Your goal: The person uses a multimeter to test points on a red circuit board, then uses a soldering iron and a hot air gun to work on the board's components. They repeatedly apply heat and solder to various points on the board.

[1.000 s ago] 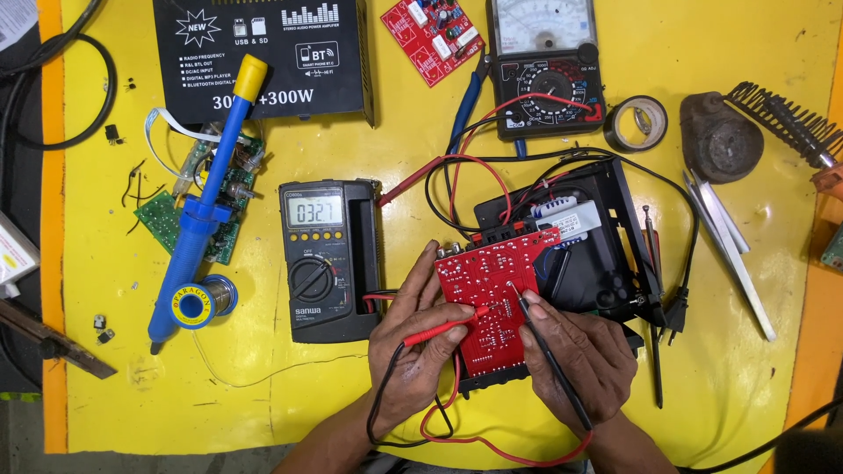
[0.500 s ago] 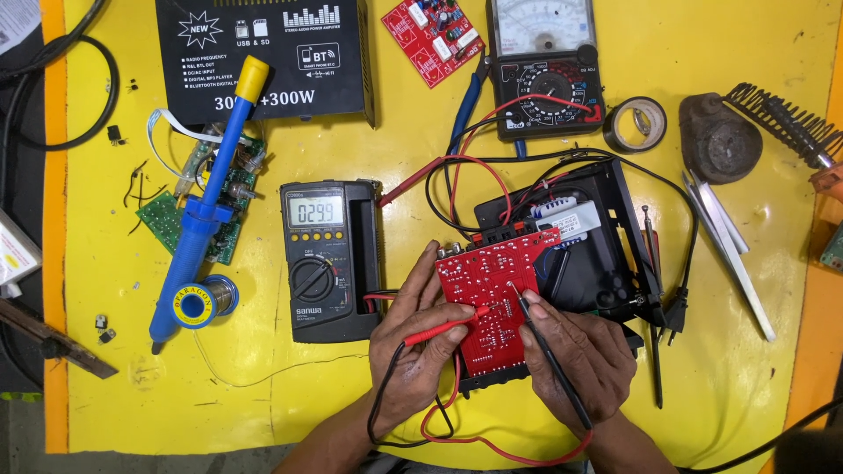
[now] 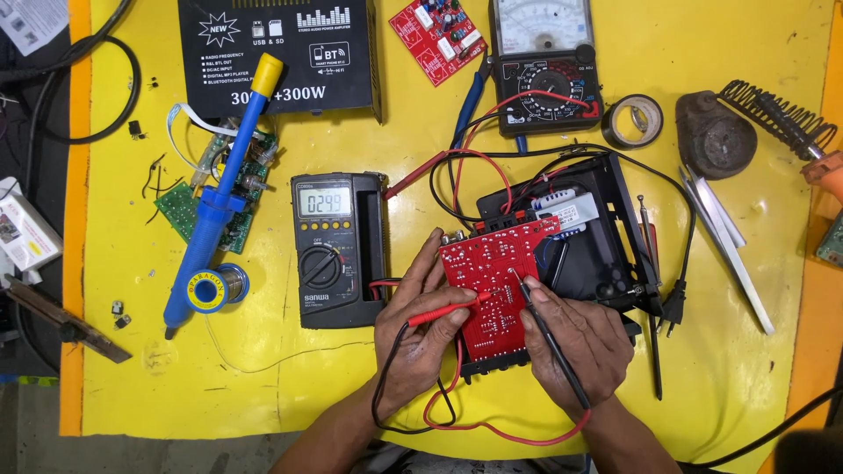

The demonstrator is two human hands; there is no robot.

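Note:
My left hand (image 3: 420,326) grips a red test probe (image 3: 443,311), its tip resting on a red circuit board (image 3: 492,285). My right hand (image 3: 575,338) holds a black test probe (image 3: 549,338), whose tip touches the same board near its middle. The board leans on an open black device case (image 3: 606,246). Red and black leads loop below my wrists. A black digital multimeter (image 3: 338,250) with a lit display lies just left of my left hand.
On the yellow table (image 3: 746,369) lie a blue desoldering pump (image 3: 219,197), a solder spool (image 3: 215,287), a green board (image 3: 189,215), a black amplifier box (image 3: 277,57), an analog meter (image 3: 544,66), a tape roll (image 3: 632,121), tweezers (image 3: 729,246) and a soldering iron stand (image 3: 777,114).
Both hands and probes stay in place on the red board. The digits on the digital multimeter display changed between the earliest frame and now.

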